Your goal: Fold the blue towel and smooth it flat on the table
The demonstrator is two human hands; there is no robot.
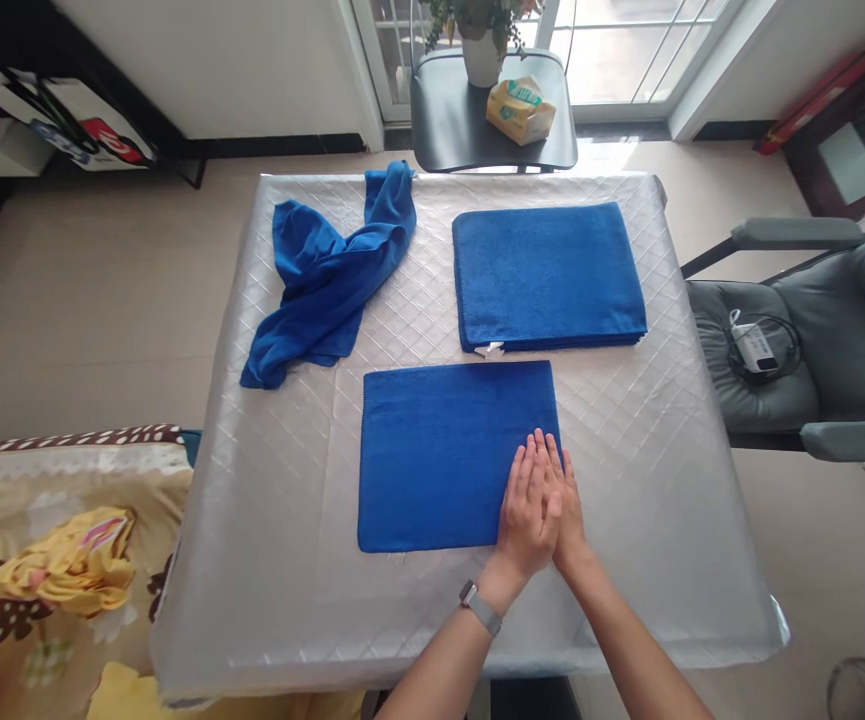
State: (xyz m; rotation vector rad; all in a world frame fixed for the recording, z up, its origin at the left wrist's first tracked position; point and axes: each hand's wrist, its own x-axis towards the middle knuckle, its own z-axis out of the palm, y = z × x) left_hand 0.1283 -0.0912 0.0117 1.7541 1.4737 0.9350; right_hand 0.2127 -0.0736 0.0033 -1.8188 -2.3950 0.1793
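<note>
A blue towel [439,455], folded to a flat rectangle, lies on the table in front of me. My left hand [528,510], with a watch on its wrist, rests flat on the towel's right part, fingers stretched forward. Beside it and partly under it, my right hand [565,500] lies along the towel's right edge, fingers also straight. Neither hand grips anything. Behind, to the right, sits a stack of folded blue towels [548,272] with a small white tag at its front. A crumpled blue towel [334,275] is spread loosely at the back left.
The table [274,560] has a silvery quilted cover. Beyond its far edge stands a dark chair [447,120] bearing a potted plant [483,55] and a tissue pack [520,110]. A grey armchair [844,330] is at right; a bed [154,500] with yellow cloth is at left.
</note>
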